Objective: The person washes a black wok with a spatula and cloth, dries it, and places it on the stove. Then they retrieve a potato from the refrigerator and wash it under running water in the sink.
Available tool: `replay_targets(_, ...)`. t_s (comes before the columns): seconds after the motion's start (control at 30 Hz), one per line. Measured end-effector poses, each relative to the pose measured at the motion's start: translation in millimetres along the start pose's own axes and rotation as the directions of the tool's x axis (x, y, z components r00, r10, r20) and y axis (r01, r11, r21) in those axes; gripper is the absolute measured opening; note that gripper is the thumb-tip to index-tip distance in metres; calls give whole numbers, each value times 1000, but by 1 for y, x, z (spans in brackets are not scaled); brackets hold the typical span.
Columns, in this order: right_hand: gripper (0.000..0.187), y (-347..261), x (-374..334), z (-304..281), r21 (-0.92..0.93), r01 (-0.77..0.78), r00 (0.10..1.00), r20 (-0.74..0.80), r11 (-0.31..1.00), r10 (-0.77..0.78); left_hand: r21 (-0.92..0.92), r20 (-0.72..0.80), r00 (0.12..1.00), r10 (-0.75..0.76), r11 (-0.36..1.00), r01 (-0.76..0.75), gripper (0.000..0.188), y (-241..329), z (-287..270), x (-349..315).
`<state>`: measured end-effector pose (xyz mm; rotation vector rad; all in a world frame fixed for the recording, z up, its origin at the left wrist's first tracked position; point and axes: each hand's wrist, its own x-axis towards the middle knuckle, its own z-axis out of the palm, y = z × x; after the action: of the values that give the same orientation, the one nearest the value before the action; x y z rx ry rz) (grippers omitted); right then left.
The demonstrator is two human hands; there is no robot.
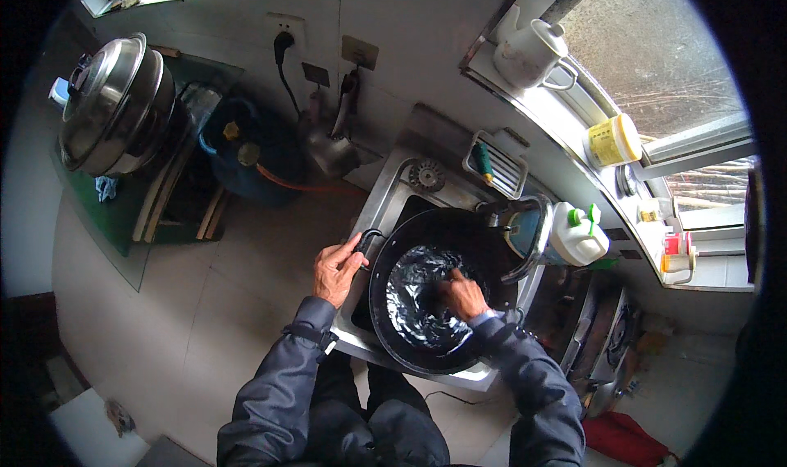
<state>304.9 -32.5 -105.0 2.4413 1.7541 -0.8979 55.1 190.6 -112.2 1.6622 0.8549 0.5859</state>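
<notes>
A large black wok (384, 303) sits tilted over a stainless steel sink (352, 336), with rippling water (422, 303) in it. My left hand (334, 272) is closed around the loop handle (369, 240) on the wok's left side. Inside the wok, my right hand (464, 295) reaches down into the water. Its fingers are blurred and partly under the surface, so whether they hold anything is hidden. Over the wok's far right rim arches a faucet (537, 237).
Behind the sink are a round drain strainer (426, 174) and a white rack (512, 172) with a green-handled brush (481, 159). A white jug (578, 237) stands right of the faucet. A white kettle (529, 55) is on the windowsill. Stacked steel pots (123, 106) stand far left.
</notes>
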Motion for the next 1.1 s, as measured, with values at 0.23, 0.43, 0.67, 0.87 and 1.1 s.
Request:
replay_targets(0.23,21,-33,13,24,88,195,980,-58,977,-190,7,3,1000,-6,1000,6,40,-3,1,-2)
replay_targets(0.43,24,15,-26,3,-194,-8,996,82,981,25,-6,8,1000,-5,1000,5,40,-2,-1,-1)
replay_targets(0.67,57,5,58,-8,-62,-233,893,-409,971,188,-32,-28,999,19,999,-20,38,0,2,-1)
replay_targets(0.87,53,-90,71,-26,360,333,813,-577,872,-73,-2,-14,1000,-3,1000,3,40,-1,2,-2)
replay_targets(1.1,47,-111,-44,-30,562,393,889,-29,728,-457,-34,13,996,-87,996,88,42,-2,1,-3)
